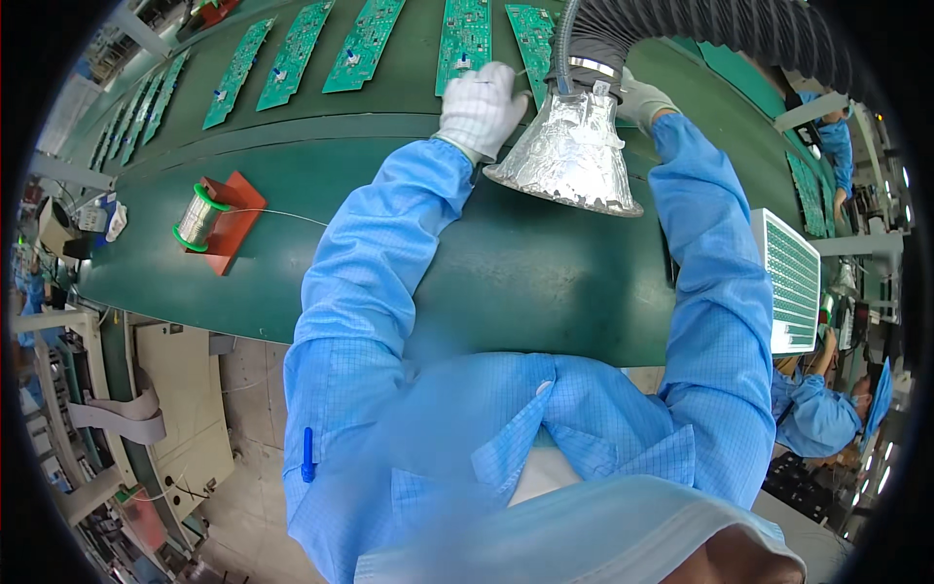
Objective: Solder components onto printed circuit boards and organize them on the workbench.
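My left hand (482, 109), in a white glove, is at the lower end of a green circuit board (465, 34) with small components. Its fingers look curled together; what they hold, if anything, is hidden. My right hand (642, 101), also gloved, reaches behind the foil-covered extraction hood (572, 156), which hides its fingers. Another circuit board (530, 39) lies just right of the first, partly covered by the hood's hose. From a solder wire spool (200, 218) on an orange stand (238, 224), a thin wire runs toward my left sleeve and passes out of sight.
More circuit boards (365, 47) lie in a row to the left along the far strip of the green bench (525, 282). A ribbed black hose (720, 37) arches overhead to the right. A white grille box (788, 282) stands by my right arm. Co-workers (822, 414) sit at right.
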Action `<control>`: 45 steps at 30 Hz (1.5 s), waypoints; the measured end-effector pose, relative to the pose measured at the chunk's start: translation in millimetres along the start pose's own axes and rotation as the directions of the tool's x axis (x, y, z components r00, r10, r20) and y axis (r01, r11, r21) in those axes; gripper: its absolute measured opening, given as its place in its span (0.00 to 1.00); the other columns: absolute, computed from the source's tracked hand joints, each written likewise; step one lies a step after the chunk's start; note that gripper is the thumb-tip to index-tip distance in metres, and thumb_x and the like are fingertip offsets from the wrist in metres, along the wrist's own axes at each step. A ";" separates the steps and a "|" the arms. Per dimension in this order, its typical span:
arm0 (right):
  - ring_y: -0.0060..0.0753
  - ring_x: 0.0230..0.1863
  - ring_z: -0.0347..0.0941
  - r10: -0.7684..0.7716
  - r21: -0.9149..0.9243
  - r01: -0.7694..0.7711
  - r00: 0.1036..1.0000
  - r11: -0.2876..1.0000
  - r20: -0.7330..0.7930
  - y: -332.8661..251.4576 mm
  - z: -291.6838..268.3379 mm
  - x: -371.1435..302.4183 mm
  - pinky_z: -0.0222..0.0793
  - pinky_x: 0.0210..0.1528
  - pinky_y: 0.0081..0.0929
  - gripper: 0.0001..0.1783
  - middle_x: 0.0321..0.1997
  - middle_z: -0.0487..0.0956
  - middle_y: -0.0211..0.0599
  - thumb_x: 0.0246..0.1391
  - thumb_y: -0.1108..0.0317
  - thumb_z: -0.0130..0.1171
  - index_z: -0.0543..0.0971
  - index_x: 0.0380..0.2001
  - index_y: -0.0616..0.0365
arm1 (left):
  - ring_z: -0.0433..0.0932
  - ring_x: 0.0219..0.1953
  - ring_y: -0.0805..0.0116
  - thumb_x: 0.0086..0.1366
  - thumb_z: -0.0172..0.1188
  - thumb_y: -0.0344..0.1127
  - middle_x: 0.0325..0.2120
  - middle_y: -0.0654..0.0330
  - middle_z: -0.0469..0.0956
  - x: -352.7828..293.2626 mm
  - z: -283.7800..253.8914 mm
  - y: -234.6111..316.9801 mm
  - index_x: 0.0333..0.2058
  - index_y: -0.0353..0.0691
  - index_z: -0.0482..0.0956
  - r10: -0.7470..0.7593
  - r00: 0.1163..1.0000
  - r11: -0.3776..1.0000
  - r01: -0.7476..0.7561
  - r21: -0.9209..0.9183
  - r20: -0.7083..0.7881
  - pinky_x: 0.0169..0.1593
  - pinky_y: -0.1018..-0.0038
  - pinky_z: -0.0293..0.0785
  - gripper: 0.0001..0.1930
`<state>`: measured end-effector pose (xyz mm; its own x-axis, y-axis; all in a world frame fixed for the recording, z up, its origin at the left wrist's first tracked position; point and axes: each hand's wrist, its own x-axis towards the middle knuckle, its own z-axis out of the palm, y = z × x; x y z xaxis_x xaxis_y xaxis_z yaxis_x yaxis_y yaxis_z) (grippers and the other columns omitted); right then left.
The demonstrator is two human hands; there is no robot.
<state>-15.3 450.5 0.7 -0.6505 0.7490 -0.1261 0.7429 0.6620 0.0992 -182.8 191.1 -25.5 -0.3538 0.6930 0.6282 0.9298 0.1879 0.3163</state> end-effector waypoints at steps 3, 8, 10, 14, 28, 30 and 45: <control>0.57 0.61 0.74 0.000 -0.080 0.007 0.996 0.997 0.089 -22.4 -17.5 -22.2 0.70 0.61 0.46 0.61 0.61 0.76 0.58 0.41 0.31 0.64 0.59 0.70 0.60 | 0.82 0.35 0.47 0.60 0.63 0.44 0.32 0.50 0.81 11.7 8.9 7.3 0.37 0.40 0.76 -0.029 0.994 0.998 0.035 -0.060 0.107 0.38 0.52 0.78 0.14; 0.44 0.45 0.83 0.075 0.130 -0.090 0.991 0.987 0.112 12.7 -8.8 -35.2 0.77 0.50 0.41 0.43 0.40 0.85 0.46 0.43 0.40 0.66 0.73 0.59 0.55 | 0.84 0.34 0.45 0.67 0.54 0.40 0.34 0.48 0.84 48.6 64.2 27.0 0.40 0.42 0.78 -0.138 0.936 0.978 0.181 -0.107 0.323 0.35 0.50 0.79 0.10; 0.51 0.46 0.82 0.085 0.151 -0.101 0.990 0.983 0.109 -54.8 -27.5 -42.5 0.77 0.50 0.44 0.50 0.43 0.84 0.51 0.44 0.35 0.64 0.68 0.61 0.60 | 0.83 0.34 0.44 0.64 0.55 0.53 0.31 0.46 0.84 13.0 150.9 -90.6 0.36 0.45 0.83 -0.166 0.960 0.986 0.168 0.009 0.225 0.37 0.50 0.77 0.18; 0.54 0.48 0.82 0.129 0.201 -0.144 0.988 0.969 0.084 -63.1 -32.2 -47.1 0.76 0.52 0.45 0.48 0.45 0.84 0.54 0.44 0.39 0.65 0.67 0.61 0.62 | 0.82 0.36 0.44 0.63 0.56 0.56 0.31 0.47 0.84 3.8 200.5 -151.7 0.32 0.42 0.83 -0.123 0.973 0.986 0.142 -0.086 0.196 0.40 0.51 0.76 0.21; 0.50 0.53 0.80 0.246 0.037 -0.243 0.963 0.969 -0.114 1.0 7.5 -22.5 0.75 0.54 0.45 0.48 0.53 0.82 0.50 0.45 0.35 0.63 0.68 0.63 0.56 | 0.83 0.28 0.48 0.63 0.58 0.44 0.24 0.46 0.81 31.0 63.7 -29.9 0.37 0.39 0.69 0.083 0.996 0.995 -0.082 -0.056 0.018 0.30 0.56 0.80 0.15; 0.53 0.55 0.78 0.249 0.047 -0.245 0.965 0.968 -0.078 -0.6 7.0 -21.8 0.74 0.57 0.45 0.50 0.56 0.80 0.54 0.45 0.34 0.63 0.68 0.64 0.58 | 0.83 0.28 0.47 0.63 0.59 0.46 0.23 0.46 0.81 31.5 69.1 -30.4 0.37 0.39 0.69 0.071 0.997 0.996 -0.070 -0.056 0.030 0.30 0.56 0.80 0.16; 0.65 0.49 0.79 0.040 0.185 -0.028 0.997 0.982 -0.065 108.2 68.1 26.1 0.73 0.52 0.55 0.38 0.51 0.79 0.67 0.62 0.52 0.43 0.54 0.73 0.51 | 0.82 0.45 0.40 0.64 0.55 0.41 0.41 0.39 0.82 54.3 30.9 6.6 0.48 0.33 0.73 -0.135 0.885 0.935 0.263 -0.238 0.446 0.50 0.54 0.77 0.19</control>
<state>58.9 539.7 -59.1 -0.6290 0.7753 -0.0573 0.7769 0.6243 -0.0813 -192.7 251.4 -11.3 -0.3933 0.8984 0.1956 0.7524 0.1922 0.6301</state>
